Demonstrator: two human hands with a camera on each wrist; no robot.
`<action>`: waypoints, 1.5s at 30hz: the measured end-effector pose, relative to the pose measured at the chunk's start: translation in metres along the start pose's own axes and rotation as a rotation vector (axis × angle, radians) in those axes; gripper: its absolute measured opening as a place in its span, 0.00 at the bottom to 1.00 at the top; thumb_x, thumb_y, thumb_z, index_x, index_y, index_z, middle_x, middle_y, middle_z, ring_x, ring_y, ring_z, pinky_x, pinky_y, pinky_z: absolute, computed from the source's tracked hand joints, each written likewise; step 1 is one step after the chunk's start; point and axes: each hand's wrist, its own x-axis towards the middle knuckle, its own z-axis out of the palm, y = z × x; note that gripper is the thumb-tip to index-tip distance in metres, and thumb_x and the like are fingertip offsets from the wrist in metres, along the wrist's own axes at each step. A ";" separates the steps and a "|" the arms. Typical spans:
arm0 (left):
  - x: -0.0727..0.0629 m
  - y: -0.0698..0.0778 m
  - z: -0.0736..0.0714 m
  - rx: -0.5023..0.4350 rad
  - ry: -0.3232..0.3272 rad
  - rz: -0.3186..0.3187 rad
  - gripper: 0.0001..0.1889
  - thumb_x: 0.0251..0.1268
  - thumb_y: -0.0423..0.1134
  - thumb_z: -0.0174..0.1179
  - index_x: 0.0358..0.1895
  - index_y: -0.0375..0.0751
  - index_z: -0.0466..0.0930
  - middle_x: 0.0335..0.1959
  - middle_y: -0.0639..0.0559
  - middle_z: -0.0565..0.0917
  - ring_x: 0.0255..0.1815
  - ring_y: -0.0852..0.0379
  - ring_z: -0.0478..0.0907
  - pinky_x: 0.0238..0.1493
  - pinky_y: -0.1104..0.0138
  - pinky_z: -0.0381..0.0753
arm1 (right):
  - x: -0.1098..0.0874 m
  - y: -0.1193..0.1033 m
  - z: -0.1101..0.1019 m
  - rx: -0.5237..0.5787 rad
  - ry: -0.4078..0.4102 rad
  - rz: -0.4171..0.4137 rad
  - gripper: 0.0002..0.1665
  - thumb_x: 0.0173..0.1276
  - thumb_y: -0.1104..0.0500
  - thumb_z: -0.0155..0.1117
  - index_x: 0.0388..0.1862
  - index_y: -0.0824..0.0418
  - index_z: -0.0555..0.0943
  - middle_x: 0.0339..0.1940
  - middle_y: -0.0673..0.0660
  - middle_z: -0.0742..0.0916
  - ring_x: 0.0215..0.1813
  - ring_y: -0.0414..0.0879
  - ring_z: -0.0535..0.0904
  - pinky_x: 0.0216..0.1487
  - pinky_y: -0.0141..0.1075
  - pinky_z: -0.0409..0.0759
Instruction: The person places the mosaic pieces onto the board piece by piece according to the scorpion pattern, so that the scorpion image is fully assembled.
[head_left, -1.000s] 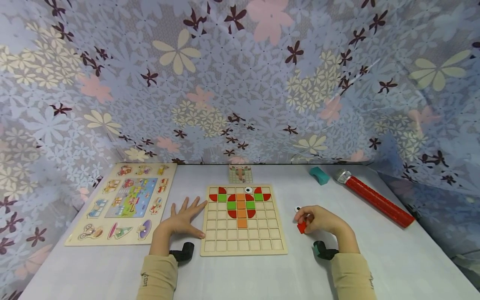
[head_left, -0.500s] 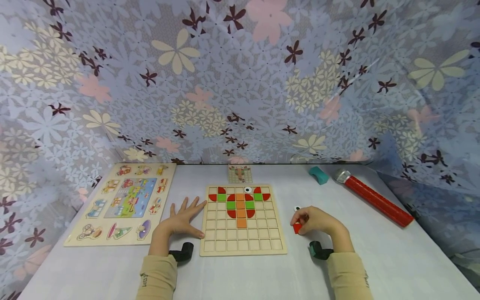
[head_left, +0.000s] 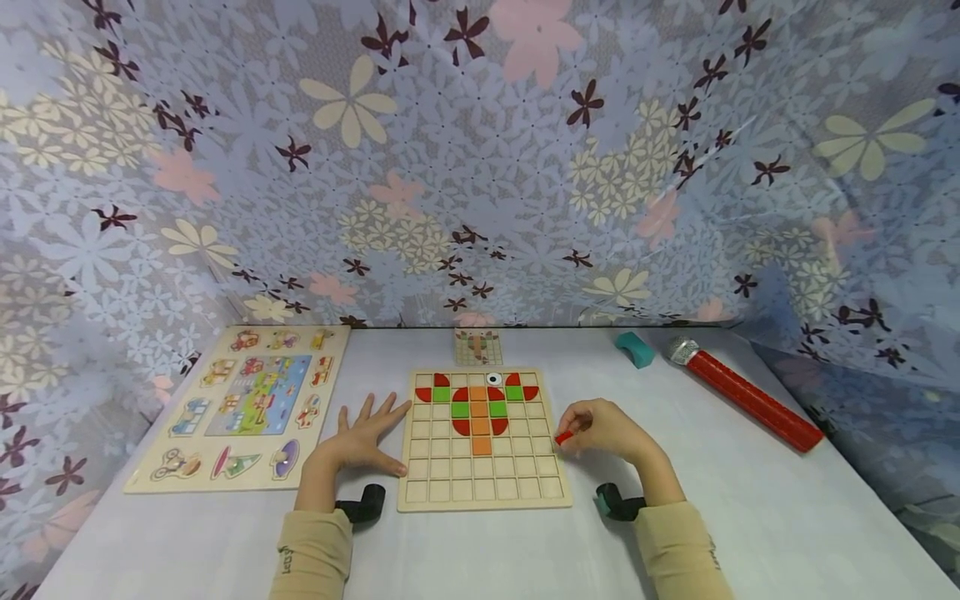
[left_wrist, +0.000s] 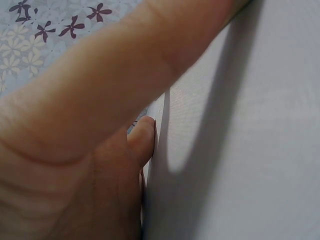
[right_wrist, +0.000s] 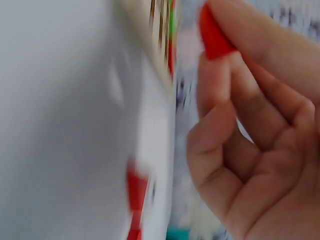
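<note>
Between thumb and fingertip, my right hand (head_left: 606, 429) pinches a small red quarter-circle tile (right_wrist: 215, 32), just beside the right edge of the wooden grid board (head_left: 442, 492). Red, green and orange tiles and one eye tile (head_left: 493, 379) form a figure in the board's upper half. My left hand (head_left: 363, 437) lies with spread fingers at the board's left edge, thumb and a fingertip touching or very near it. The left wrist view shows only that hand and the white tabletop. Blurred red pieces (right_wrist: 136, 190) lie on the table, seen only from the right wrist.
A small picture card (head_left: 477, 347) lies behind the board. To the left is a knob puzzle (head_left: 202, 433) with vehicle and toy shapes. A teal arch block (head_left: 635, 350) and a red microphone (head_left: 750, 400) lie at the back right. Floral cloth (head_left: 480, 167) hangs behind.
My right hand has lifted the red tile and moved left to the board's right edge. An eye tile seen near that hand earlier is now hidden. My left hand has stayed in place.
</note>
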 end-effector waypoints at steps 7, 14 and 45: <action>0.004 0.000 0.001 0.045 -0.013 -0.033 0.58 0.32 0.56 0.74 0.72 0.46 0.53 0.74 0.39 0.45 0.72 0.34 0.29 0.61 0.36 0.19 | 0.011 -0.036 0.039 0.113 0.006 -0.021 0.09 0.51 0.62 0.72 0.31 0.65 0.83 0.30 0.53 0.83 0.32 0.44 0.75 0.33 0.34 0.75; 0.004 0.001 0.001 0.082 -0.017 -0.049 0.57 0.34 0.54 0.74 0.72 0.47 0.52 0.74 0.40 0.44 0.72 0.34 0.29 0.61 0.35 0.21 | 0.024 -0.059 0.069 0.068 -0.050 -0.005 0.05 0.51 0.66 0.71 0.27 0.64 0.83 0.22 0.51 0.81 0.27 0.42 0.73 0.28 0.32 0.74; 0.008 -0.003 0.002 0.048 -0.012 -0.050 0.58 0.33 0.55 0.75 0.72 0.47 0.52 0.74 0.40 0.44 0.72 0.34 0.29 0.61 0.35 0.19 | 0.030 -0.074 0.090 -0.187 0.035 0.114 0.07 0.47 0.66 0.73 0.17 0.59 0.82 0.18 0.49 0.81 0.27 0.43 0.72 0.29 0.33 0.73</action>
